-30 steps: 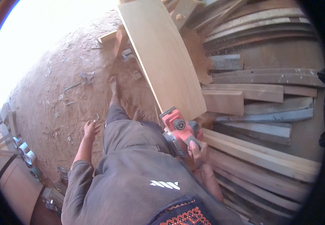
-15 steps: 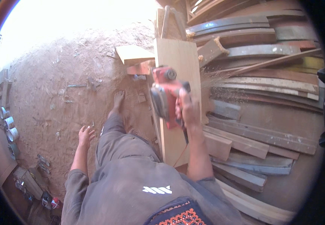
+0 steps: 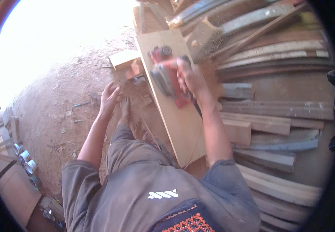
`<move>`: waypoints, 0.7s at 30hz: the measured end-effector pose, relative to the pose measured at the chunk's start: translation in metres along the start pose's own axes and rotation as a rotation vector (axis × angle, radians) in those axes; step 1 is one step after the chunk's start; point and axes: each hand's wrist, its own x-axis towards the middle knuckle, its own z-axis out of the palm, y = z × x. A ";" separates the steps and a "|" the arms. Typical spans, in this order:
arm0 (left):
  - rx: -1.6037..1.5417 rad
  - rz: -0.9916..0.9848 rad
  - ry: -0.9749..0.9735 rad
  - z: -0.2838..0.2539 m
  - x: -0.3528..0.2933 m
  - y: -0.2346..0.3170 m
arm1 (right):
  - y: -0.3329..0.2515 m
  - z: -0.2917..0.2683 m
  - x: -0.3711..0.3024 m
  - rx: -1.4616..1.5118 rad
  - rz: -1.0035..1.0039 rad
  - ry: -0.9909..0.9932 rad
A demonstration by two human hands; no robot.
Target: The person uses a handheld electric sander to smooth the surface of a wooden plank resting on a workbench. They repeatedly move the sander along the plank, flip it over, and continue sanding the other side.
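Setting: outdoor woodworking yard on reddish dirt strewn with shavings, washed out by strong sun at the upper left; seen from above over the person's own grey-clad torso and legs.
Near ground, left: a few round metal tins point(image 3: 25, 162) lie beside stacked timber at the picture's lower left rim.
Left hand: the left hand point(image 3: 109, 99) hangs free over the dirt just left of the person's bare foot point(image 3: 125, 110), fingers loosely spread, holding nothing and touching nothing that can be made out.
Workpiece: a pale, smooth plank point(image 3: 177, 116) runs from beside the knee away toward the top of the view, its near end low and its far end resting on wood offcuts point(image 3: 125, 58).
Right hand: the right hand point(image 3: 192, 79) is wrapped tight round the handle of a red electric planer point(image 3: 167, 75), arm stretched forward.
Tool position: the planer sits flat on the plank's far half, with dust and chips flying off to its right.
Step in hand: judged a planing pass along the board's face, well up its length.
Next move calls for: steady downward pressure and a straight line to the plank's far end, with only one hand guiding.
Far right: a heap of grey, weathered boards point(image 3: 275, 104) lies beside the plank.
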 end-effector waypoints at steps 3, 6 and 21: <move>0.072 0.084 -0.135 0.070 0.005 0.021 | 0.072 -0.036 -0.134 -0.053 -0.097 0.032; 0.157 0.183 -0.210 0.116 0.012 0.021 | 0.142 -0.062 -0.272 -0.059 0.113 0.149; 0.278 0.303 -0.140 0.131 0.010 0.004 | 0.125 -0.057 -0.233 0.061 0.244 0.260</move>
